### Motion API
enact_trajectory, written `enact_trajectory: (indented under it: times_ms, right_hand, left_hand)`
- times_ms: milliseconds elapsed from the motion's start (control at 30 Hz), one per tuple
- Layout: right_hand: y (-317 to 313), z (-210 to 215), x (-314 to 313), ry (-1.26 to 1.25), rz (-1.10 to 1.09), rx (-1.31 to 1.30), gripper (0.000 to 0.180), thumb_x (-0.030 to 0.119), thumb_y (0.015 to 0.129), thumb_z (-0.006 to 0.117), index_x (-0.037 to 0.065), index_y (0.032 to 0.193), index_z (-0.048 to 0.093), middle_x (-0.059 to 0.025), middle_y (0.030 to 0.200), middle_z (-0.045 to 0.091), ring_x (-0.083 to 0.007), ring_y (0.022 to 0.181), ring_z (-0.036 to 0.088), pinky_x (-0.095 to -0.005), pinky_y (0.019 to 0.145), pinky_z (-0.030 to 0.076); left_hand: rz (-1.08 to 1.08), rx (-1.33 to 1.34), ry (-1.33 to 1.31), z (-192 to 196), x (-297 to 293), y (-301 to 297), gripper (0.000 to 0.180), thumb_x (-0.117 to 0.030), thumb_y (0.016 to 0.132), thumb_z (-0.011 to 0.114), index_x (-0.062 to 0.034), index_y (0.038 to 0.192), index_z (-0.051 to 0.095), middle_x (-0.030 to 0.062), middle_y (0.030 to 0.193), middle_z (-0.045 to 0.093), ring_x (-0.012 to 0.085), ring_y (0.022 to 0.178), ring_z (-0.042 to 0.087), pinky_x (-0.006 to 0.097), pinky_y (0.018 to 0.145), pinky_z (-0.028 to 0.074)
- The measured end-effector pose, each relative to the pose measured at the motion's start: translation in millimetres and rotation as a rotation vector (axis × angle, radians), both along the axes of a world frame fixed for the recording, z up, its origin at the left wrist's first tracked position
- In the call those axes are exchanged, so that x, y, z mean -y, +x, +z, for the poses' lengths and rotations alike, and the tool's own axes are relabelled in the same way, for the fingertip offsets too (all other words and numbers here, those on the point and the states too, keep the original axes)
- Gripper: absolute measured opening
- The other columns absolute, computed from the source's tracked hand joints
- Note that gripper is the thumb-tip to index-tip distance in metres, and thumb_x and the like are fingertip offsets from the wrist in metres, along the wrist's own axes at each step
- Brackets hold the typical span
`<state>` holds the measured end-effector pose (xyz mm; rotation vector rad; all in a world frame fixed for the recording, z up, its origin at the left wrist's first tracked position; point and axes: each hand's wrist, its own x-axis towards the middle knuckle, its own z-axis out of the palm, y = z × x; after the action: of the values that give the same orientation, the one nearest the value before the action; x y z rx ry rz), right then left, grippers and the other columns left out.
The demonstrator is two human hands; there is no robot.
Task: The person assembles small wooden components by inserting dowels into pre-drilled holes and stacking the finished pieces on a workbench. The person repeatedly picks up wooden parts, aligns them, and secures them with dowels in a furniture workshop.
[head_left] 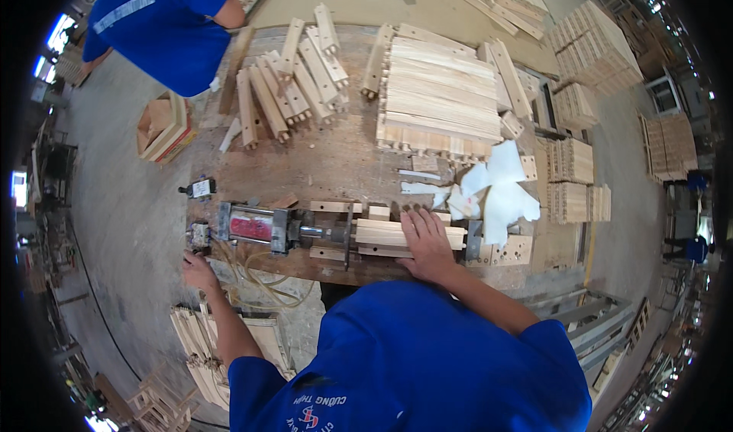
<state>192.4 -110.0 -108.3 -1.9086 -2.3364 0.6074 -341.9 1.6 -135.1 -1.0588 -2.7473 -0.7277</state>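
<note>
My right hand (429, 242) lies flat across pale wooden bars (379, 233), its fingers stretched over them. These bars sit lengthwise in a clamp, between a metal press plate (349, 237) and a dark end stop (473, 239). A pneumatic cylinder (253, 226) stands left of the plate, its shiny rod reaching toward it. My left hand (201, 273) is at the table's left edge, just below a small valve (198, 236). Its fingers are curled, and whatever they grip is too small to make out. Another valve (201, 188) with a black lever lies farther back.
Loose drilled bars (286, 88) and a neat stack of bars (441, 88) lie toward the back. White foam scraps (504, 191) are right of the clamp. Yellowish hoses (263, 283) hang at the near edge. A co-worker in blue (160, 27) stands far left, near an open carton (164, 130).
</note>
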Motion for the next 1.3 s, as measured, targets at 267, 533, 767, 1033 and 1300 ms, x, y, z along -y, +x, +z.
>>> enact_trajectory:
  times_ms: [267,533,767,1033,1300]
  right_hand:
    - [23.6,18.0,-27.1,-0.086,0.109,-0.006,0.061,0.036,0.083,0.083,0.004,0.131,0.061,-0.0162,0.115,0.064,-0.036,0.11,0.064,-0.0488,0.096,0.051]
    - [31.3,47.4,-43.4,-0.094,0.13,-0.157,0.05,0.031,0.087,0.078,0.002,0.123,0.06,-0.0196,0.105,0.065,-0.0423,0.103,0.065,-0.0522,0.089,0.053]
    - [41.9,74.7,-61.2,0.148,-0.014,-0.652,0.064,0.026,0.089,0.082,-0.004,0.141,0.059,-0.023,0.121,0.07,-0.0353,0.111,0.07,-0.0414,0.098,0.055]
    - [40.3,100.3,-92.5,-0.092,-0.558,-1.618,0.036,0.027,0.1,0.074,0.004,0.127,0.069,-0.0042,0.107,0.073,-0.013,0.099,0.069,-0.0335,0.089,0.056]
    - [62.2,149.3,-128.9,-0.061,-0.873,-1.987,0.04,0.036,0.098,0.076,0.008,0.126,0.069,-0.007,0.11,0.075,-0.0225,0.1,0.073,-0.0423,0.092,0.061]
  left_hand:
    - [-0.037,0.226,0.126,-4.2,11.3,-11.8,0.054,-0.046,0.105,0.05,0.0002,0.09,0.073,0.016,0.079,0.077,0.0372,0.072,0.073,0.052,0.074,0.054]
    - [-0.12,0.108,0.133,1.2,17.4,-14.5,0.049,-0.042,0.108,0.05,0.0008,0.09,0.067,0.0201,0.083,0.075,0.0448,0.082,0.07,0.056,0.077,0.05]
    - [-0.101,0.065,0.182,20.8,16.9,8.9,0.047,-0.04,0.108,0.052,0.0025,0.093,0.065,0.025,0.086,0.072,0.0488,0.084,0.068,0.058,0.075,0.049]
    - [-0.14,0.067,0.187,30.3,23.7,12.7,0.044,-0.038,0.108,0.053,0.0035,0.102,0.067,0.0282,0.093,0.072,0.0515,0.088,0.067,0.058,0.076,0.049]
    - [-0.098,0.048,0.106,29.1,24.2,11.9,0.049,-0.04,0.109,0.05,0.0052,0.114,0.067,0.033,0.104,0.07,0.0532,0.097,0.066,0.059,0.084,0.049]
